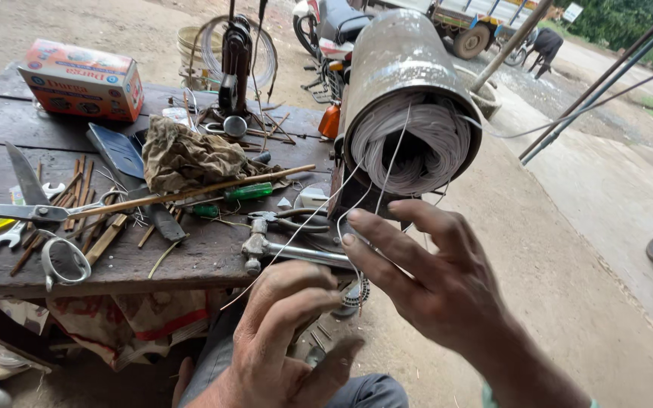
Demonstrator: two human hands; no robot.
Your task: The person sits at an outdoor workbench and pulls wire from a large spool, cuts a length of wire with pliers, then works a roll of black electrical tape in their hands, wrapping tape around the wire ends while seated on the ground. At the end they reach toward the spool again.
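Here my right hand (pixel 432 279) was spread, fingertips (pixel 354 239) touching the thin, bendy string (pixel 387 170) hanging at six o'clock from the roll (pixel 410 143); my left hand (pixel 281 332) pinched it loosely lower down.

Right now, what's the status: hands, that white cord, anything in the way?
Right hand open, fingertips on white cord. Left hand curled below, grip unclear. Cord feeds from coil in metal drum. Pliers and hammer close by.

box (pixel 82 79) back-left on table (pixel 9 121); scissors (pixel 32 208) left; spool (pixel 410 113) right
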